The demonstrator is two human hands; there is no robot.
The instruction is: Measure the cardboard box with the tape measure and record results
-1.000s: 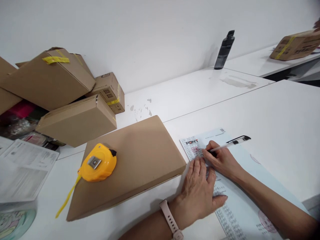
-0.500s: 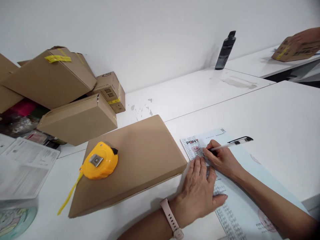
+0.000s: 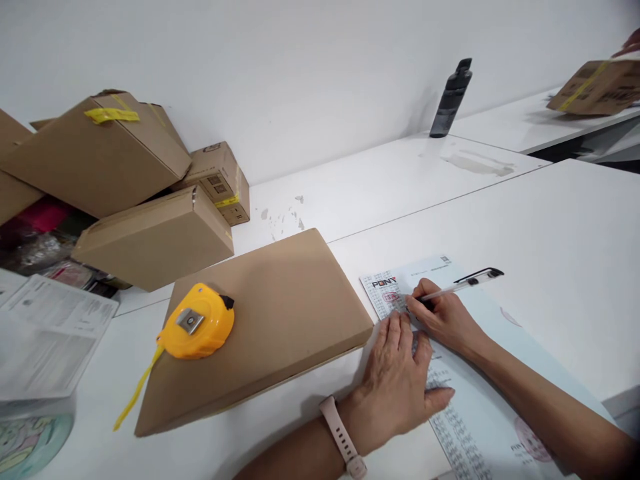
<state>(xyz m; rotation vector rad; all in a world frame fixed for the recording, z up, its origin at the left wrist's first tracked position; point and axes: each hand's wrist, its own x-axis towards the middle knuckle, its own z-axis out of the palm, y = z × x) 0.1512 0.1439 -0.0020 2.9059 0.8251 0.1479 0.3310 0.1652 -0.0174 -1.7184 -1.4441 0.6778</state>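
My right hand [image 3: 445, 319] is closed around a clear-barrelled pen [image 3: 463, 285] with a black clip, its tip hidden behind my fingers. Under it lies a pale blue printed sheet [image 3: 493, 347] with "PONY" lettering and red round stamps. My left hand [image 3: 397, 380] rests flat on the left margin of the sheet, fingers stretched out and thumb apart. A flat brown cardboard box [image 3: 285, 307] lies just left of that hand. On the box sits a yellow tape measure [image 3: 200, 323] with a yellow strap hanging over the edge.
Several cardboard boxes [image 3: 155, 240] are piled at the left. Printed papers [image 3: 60, 333] and a teal-rimmed container [image 3: 35, 440] lie at the lower left. A dark bottle [image 3: 451, 100] stands by the wall. At the far right another person's hand [image 3: 631, 45] touches a taped carton [image 3: 603, 88].
At the far right the other person's carton has been tipped and turned, and their hand has moved up. My hands and the pen are almost unchanged.
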